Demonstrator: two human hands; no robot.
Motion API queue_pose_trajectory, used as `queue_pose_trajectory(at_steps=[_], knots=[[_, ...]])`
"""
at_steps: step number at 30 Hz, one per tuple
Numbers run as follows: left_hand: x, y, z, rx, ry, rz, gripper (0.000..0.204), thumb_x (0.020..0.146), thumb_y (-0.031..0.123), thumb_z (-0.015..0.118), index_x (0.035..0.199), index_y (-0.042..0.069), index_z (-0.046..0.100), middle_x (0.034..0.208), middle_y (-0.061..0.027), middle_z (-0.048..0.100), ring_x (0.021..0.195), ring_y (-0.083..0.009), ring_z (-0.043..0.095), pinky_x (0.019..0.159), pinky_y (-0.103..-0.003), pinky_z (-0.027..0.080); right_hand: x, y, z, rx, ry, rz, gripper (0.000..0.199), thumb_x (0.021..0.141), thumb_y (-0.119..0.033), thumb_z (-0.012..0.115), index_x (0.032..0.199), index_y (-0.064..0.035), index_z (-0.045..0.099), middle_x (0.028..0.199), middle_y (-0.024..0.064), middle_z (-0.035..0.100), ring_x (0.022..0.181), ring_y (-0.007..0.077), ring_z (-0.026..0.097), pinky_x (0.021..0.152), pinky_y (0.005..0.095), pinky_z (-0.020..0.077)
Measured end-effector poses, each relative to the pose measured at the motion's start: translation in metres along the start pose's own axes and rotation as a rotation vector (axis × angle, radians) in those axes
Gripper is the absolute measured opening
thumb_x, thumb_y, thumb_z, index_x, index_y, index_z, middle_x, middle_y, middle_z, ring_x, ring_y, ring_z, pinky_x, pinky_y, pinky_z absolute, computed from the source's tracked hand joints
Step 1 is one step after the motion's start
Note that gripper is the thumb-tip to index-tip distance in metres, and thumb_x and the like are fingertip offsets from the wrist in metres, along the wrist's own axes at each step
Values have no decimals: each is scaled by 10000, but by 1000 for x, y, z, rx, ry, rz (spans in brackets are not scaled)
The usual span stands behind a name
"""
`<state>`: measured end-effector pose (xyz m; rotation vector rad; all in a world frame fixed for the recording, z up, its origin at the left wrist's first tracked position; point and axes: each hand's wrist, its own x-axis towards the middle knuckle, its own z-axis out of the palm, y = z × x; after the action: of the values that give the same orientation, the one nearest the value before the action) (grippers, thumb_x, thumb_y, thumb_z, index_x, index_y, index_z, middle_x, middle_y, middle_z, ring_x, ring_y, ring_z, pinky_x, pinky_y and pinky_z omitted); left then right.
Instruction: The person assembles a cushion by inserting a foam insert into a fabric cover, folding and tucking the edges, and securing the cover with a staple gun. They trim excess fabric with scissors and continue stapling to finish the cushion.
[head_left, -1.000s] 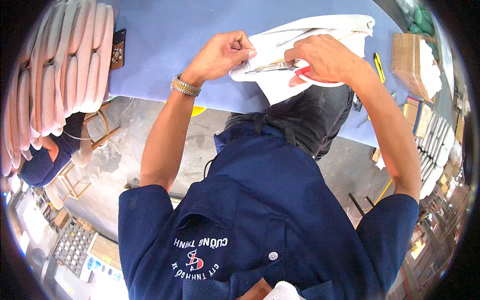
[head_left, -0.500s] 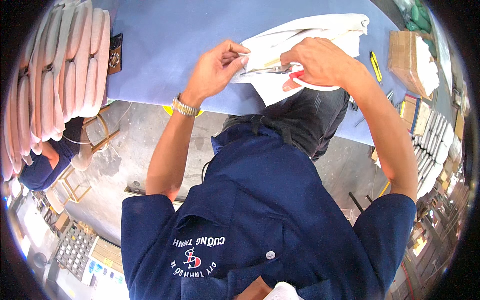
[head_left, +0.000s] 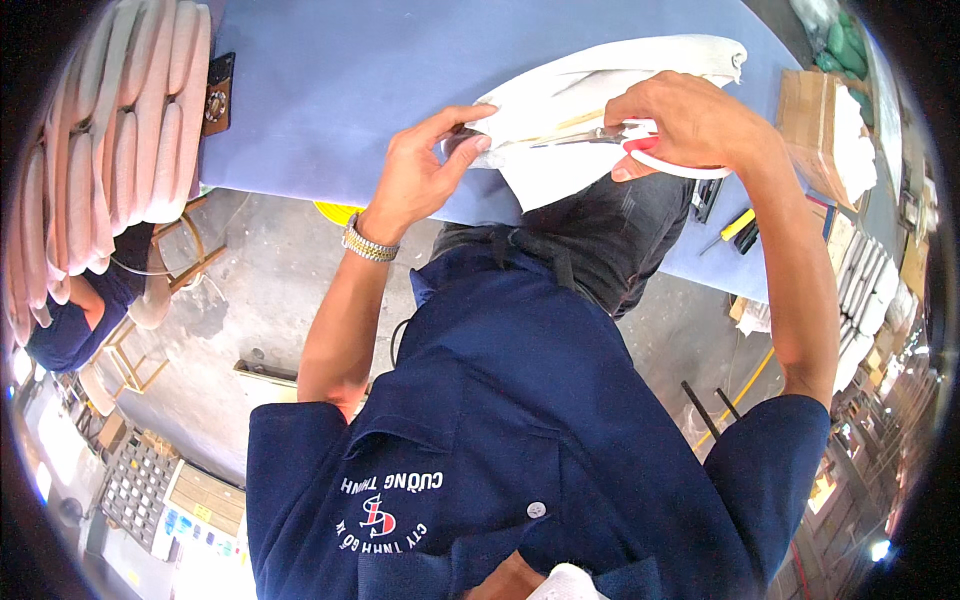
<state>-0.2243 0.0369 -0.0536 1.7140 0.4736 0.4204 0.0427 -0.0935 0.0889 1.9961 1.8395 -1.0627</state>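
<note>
In my right hand (head_left: 675, 120) are scissors (head_left: 648, 157) with red and white handles, my fingers closed around the grips. Their metal blades point left over a white fabric piece (head_left: 620, 75), which lies partly folded on the blue table and has a flap hanging toward my lap. At the fabric's left end is my left hand (head_left: 425, 160), its thumb and forefinger apart beside the edge. The other fingers of that hand are mostly hidden behind it.
On the blue table (head_left: 320, 100), pink-white padded pieces (head_left: 150, 110) are stacked at left beside a dark phone-like object (head_left: 217, 95). A cardboard box (head_left: 808, 125) stands at right. A yellow-handled tool (head_left: 738, 225) lies near my right forearm. Another person (head_left: 80, 320) is at far left.
My right hand has drawn the scissors rightward along the fabric. My left thumb and forefinger, pinched together before, have spread apart. The view has shifted slightly.
</note>
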Motion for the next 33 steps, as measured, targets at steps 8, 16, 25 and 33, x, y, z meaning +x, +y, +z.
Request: queue_pose_trajectory(at_steps=[8,16,25,33], knots=[[1,0,-2,38,-15,8,316,944,146,752,1255,91,732,1047,-86,768,876,-135,660,824,-305,543,5,0,10,43,19,-46,595,770,-532,836,1175,-110,726,1163,159,714,1149,376,624,994,466,486],[18,28,-17,392,-317,209,425,938,30,641,1291,246,736,1190,-113,705,949,-299,691,807,-360,556,12,-15,23,-35,124,-67,531,751,-478,845,1118,-113,727,1070,118,710,1090,354,656,927,472,508],[47,39,-35,618,-533,240,364,938,84,651,1254,238,744,1116,-129,692,948,-330,683,811,-405,541,-7,-17,37,-134,358,-76,398,803,-403,813,1114,-168,733,1051,109,700,1051,332,684,863,476,543],[59,35,-39,661,-590,358,252,947,149,702,1194,176,747,1115,-141,696,961,-337,684,822,-431,544,-8,-9,58,-70,426,-56,519,752,-448,835,1152,-138,723,1020,90,660,1041,325,655,877,450,537]])
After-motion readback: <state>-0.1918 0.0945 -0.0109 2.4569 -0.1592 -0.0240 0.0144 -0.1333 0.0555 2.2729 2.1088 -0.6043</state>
